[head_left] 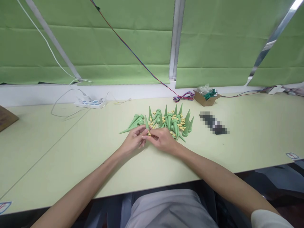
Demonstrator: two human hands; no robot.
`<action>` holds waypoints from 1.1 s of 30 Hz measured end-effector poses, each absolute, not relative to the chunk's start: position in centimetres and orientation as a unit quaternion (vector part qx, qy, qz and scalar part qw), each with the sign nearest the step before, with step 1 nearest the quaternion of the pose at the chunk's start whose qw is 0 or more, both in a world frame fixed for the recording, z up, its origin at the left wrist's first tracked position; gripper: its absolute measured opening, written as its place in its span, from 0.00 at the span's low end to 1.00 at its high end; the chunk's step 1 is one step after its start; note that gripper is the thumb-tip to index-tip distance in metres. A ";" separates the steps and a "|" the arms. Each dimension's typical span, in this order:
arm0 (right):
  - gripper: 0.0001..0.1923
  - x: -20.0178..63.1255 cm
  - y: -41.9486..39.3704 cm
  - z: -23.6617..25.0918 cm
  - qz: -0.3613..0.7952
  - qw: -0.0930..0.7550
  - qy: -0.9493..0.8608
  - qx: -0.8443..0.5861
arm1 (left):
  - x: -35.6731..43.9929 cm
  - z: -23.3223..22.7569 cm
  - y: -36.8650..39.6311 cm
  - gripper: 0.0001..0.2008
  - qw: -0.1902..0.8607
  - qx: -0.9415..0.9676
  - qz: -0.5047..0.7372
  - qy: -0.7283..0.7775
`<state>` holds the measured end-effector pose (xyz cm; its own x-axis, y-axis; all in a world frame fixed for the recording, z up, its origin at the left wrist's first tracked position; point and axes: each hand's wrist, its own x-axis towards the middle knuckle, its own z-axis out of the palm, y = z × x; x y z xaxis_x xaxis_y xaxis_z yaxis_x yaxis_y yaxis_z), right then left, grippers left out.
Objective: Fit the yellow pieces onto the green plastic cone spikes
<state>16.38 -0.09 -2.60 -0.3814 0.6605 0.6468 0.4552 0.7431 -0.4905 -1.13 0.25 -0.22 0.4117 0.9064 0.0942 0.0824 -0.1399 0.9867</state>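
My left hand is closed around a green plastic spike with its point upward and tilted away from me. At the spike's near end is a small yellow valve-like piece, pinched in the fingers of my right hand. The two hands meet over the table, and their fingers partly hide the joint between the pieces. Just beyond them lies a heap of green spikes mixed with several small yellow pieces. More green spikes lie in a group at the left, some lying flat.
The pale table runs to a wall with green blinds. A power strip, a coiled red and blue cable and a small cardboard box stand at the back. A blurred dark object lies right.
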 end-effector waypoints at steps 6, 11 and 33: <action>0.26 16.3 -0.1 -2.7 0.109 0.441 -0.822 -0.343 | -1.1 -0.6 0.4 0.19 0.530 0.650 0.393 0.378; 0.26 16.3 -0.1 -2.8 0.111 0.445 -0.820 -0.343 | -1.1 -0.8 0.5 0.18 0.529 0.650 0.400 0.372; 0.29 16.3 0.0 -2.5 0.134 0.435 -0.809 -0.372 | -1.3 -0.2 0.6 0.18 0.524 0.666 0.386 0.366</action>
